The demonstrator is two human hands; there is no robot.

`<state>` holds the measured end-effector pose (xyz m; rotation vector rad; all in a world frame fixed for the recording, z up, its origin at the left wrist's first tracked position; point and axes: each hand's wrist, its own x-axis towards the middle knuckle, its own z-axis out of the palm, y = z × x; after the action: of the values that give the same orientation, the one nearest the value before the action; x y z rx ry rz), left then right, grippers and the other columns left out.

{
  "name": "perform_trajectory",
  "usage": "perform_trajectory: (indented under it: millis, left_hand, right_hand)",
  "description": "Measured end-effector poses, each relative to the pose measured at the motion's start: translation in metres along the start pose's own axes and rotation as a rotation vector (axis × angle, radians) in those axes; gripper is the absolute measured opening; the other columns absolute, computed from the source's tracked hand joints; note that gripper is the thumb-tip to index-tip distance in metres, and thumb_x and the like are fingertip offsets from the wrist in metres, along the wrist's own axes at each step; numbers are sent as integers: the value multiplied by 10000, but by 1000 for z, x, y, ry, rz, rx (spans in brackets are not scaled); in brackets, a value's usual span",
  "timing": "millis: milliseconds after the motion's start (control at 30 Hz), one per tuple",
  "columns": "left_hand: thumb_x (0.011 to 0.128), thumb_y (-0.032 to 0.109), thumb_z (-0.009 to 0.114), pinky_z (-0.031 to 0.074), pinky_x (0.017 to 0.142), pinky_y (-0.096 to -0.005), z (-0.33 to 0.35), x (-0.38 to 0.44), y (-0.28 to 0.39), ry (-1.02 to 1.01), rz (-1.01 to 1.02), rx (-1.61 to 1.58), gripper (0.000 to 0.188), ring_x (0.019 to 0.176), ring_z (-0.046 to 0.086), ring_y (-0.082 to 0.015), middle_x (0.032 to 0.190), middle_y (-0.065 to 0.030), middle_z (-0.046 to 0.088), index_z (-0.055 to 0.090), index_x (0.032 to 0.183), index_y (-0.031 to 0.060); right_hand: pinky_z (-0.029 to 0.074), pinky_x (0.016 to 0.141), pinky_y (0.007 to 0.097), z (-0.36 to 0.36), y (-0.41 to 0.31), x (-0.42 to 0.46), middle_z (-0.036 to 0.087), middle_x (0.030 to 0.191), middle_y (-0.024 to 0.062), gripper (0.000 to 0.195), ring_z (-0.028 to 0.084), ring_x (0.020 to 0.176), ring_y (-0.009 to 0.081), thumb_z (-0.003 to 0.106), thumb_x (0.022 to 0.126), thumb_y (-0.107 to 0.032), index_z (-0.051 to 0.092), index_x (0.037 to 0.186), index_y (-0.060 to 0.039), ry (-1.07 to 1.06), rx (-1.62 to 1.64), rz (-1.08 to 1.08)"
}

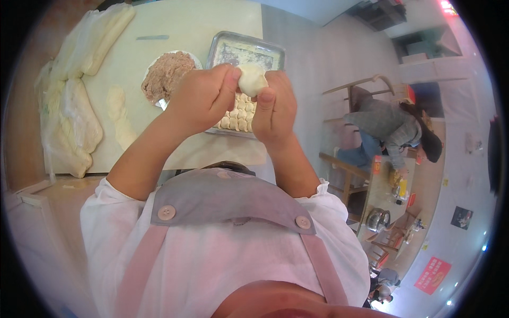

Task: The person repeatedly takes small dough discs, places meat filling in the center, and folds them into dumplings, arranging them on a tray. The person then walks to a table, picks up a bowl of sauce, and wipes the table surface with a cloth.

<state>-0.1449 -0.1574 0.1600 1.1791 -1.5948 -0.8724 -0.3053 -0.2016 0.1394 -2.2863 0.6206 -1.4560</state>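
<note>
Between my two hands a pale, rounded dumpling (252, 79) is held up over a metal tray. My left hand (207, 90) pinches its left edge with thumb and fingers. On the other side, my right hand (275, 104) grips the right edge, thumb in front. Beneath them, the rectangular metal tray (212, 49) has a floured far half, while rows of finished dumplings (239, 116) fill the near part I can see. My hands hide its middle. Ground meat filling (167, 75) is heaped on a white plate (197, 60) just left of the tray, partly behind my left hand.
A length of dough (119, 115) lies on the pale table (183, 20), with larger dough rolls under plastic (85, 51) along its left side. A flat thin tool (152, 37) rests farther back. At right, a person (391, 123) sits at a dining table (387, 187) holding a kettle (377, 220).
</note>
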Motion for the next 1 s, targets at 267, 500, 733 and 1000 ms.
perform_trajectory:
  millis: [267, 500, 733, 1000]
  left_hand:
    - [940, 286, 593, 460, 645, -229, 6, -3, -6, -89, -291, -602, 321, 744, 566, -80, 899, -43, 619, 570, 1098, 7]
    - [874, 87, 647, 458, 877, -275, 9, 2, -31, -99, -180, -238, 434, 1037, 565, -122, 1106, -53, 590, 488, 1275, 39]
    - [859, 107, 657, 473, 761, -264, 26, 6, -74, -151, -240, 20, 473, 838, 592, -104, 1026, -58, 607, 476, 1291, 45]
    - [906, 153, 619, 445, 726, -223, 5, -24, -156, 7, -599, -2, 411, 766, 552, -68, 821, 8, 604, 490, 1277, 33]
  right_hand:
    - [436, 670, 350, 16, 10, -11, 568, 814, 109, 186, 530, 768, 278, 531, 941, -193, 570, 880, -22, 90, -19, 174]
    - [461, 731, 356, 11, 28, -16, 616, 958, 120, 147, 553, 839, 279, 622, 867, -99, 584, 983, -16, 10, 88, 150]
    - [489, 669, 322, 26, 49, -34, 658, 836, 109, 156, 618, 740, 251, 636, 876, -163, 652, 914, -12, -18, 47, 494]
    - [511, 648, 360, 45, 167, -99, 681, 779, 144, 251, 654, 707, 294, 586, 906, -263, 672, 929, -28, -170, -299, 968]
